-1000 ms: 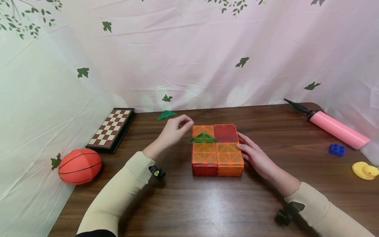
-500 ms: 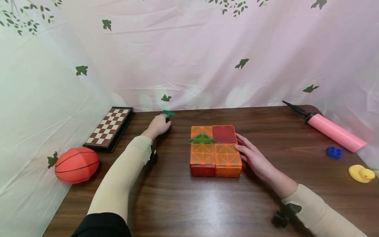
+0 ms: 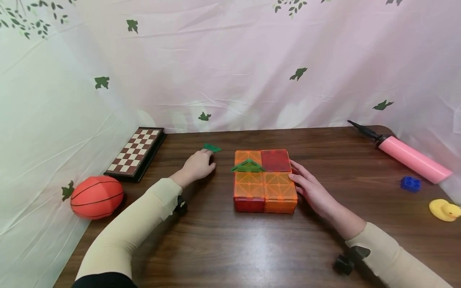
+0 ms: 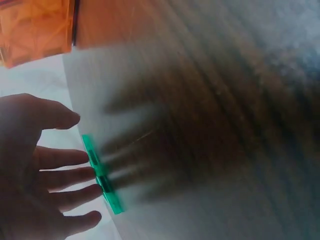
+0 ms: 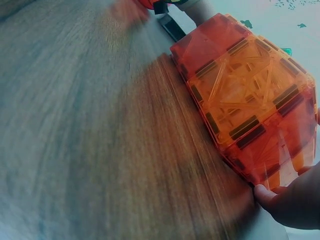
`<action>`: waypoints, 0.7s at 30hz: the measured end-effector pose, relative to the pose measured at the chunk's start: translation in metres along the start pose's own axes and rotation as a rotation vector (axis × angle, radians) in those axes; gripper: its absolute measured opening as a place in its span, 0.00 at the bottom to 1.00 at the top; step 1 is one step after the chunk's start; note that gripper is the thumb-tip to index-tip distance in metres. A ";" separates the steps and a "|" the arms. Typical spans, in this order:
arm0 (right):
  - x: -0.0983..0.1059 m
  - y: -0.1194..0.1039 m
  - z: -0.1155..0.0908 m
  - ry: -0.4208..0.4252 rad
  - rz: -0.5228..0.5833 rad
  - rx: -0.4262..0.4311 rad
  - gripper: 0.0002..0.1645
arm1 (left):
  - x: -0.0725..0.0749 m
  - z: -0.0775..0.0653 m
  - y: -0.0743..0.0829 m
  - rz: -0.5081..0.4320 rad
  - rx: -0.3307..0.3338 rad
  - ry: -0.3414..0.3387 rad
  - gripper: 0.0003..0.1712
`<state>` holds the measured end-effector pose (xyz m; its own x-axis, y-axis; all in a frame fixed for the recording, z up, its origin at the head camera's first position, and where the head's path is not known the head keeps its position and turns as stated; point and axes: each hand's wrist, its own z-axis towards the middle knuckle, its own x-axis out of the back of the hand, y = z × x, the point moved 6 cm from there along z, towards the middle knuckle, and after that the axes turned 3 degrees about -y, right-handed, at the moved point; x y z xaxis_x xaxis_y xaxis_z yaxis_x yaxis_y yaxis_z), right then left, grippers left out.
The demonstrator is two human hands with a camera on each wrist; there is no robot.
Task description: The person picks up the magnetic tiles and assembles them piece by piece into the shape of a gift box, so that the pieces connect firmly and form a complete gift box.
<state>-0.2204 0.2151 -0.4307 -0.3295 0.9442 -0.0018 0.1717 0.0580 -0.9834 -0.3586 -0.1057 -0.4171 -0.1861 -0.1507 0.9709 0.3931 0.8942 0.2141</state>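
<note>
Near the back of the table my left hand reaches over a loose green triangular magnetic tile. In the left wrist view its fingers are spread and fairly straight, with fingertips right at the tile's edge and the thumb apart from it. A low box of orange and red magnetic tiles stands mid-table. Across its top lies a raised green triangular piece. My right hand rests against the box's right side, thumb toward the near part and fingers farther back, as the right wrist view also shows.
A folding chessboard and a red toy basketball lie at the left. On the right are a pink hand pump, a blue toy brick and a yellow rubber duck. A white curtain hangs behind the table.
My left hand went from beside the box to the loose green tile at the back; the tile has since slid nearer and slightly right under its fingers. The right hand stays against the box.
</note>
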 end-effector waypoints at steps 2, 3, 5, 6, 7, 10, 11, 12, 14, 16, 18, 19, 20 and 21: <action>0.001 0.000 -0.001 0.001 0.002 0.002 0.44 | 0.003 0.003 -0.001 0.022 0.008 0.031 0.28; 0.001 0.000 -0.001 0.001 0.004 0.003 0.43 | 0.004 0.006 -0.002 0.029 0.012 0.044 0.29; 0.001 -0.001 -0.001 0.000 0.007 0.006 0.43 | 0.006 0.013 -0.007 0.030 0.016 0.050 0.29; 0.001 -0.001 -0.001 -0.001 0.008 0.007 0.43 | 0.006 0.017 -0.009 0.027 0.018 0.039 0.29; 0.000 -0.001 -0.001 -0.004 0.008 0.007 0.43 | 0.005 0.020 -0.013 0.023 0.019 0.021 0.29; -0.001 0.000 0.001 -0.008 0.006 0.003 0.43 | 0.002 0.027 -0.020 0.015 0.015 -0.039 0.29; -0.002 0.000 0.001 -0.008 0.005 0.001 0.43 | 0.001 0.029 -0.021 0.021 0.012 -0.051 0.29; -0.002 -0.001 0.001 -0.007 0.004 0.001 0.43 | 0.000 0.030 -0.022 0.034 0.009 -0.058 0.29; -0.002 -0.001 0.001 -0.003 0.002 0.000 0.44 | 0.000 0.030 -0.022 0.065 0.004 -0.051 0.28; -0.001 -0.002 0.001 0.003 0.002 0.001 0.44 | 0.001 0.029 -0.019 0.093 0.000 -0.030 0.28; 0.000 -0.002 0.000 0.008 -0.001 0.000 0.44 | 0.002 0.028 -0.015 0.106 0.005 -0.010 0.28; 0.000 -0.002 0.000 0.009 -0.001 -0.002 0.44 | 0.003 0.027 -0.013 0.108 0.008 0.002 0.28; 0.000 -0.002 -0.001 0.010 -0.001 -0.004 0.44 | 0.003 0.026 -0.011 0.108 0.009 0.013 0.28; 0.001 -0.002 -0.001 0.012 -0.002 -0.006 0.44 | 0.004 0.024 -0.008 0.108 0.010 0.024 0.27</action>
<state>-0.2199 0.2159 -0.4290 -0.3190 0.9478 0.0019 0.1771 0.0615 -0.9823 -0.3846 -0.1034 -0.4180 -0.1216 -0.0626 0.9906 0.4010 0.9098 0.1067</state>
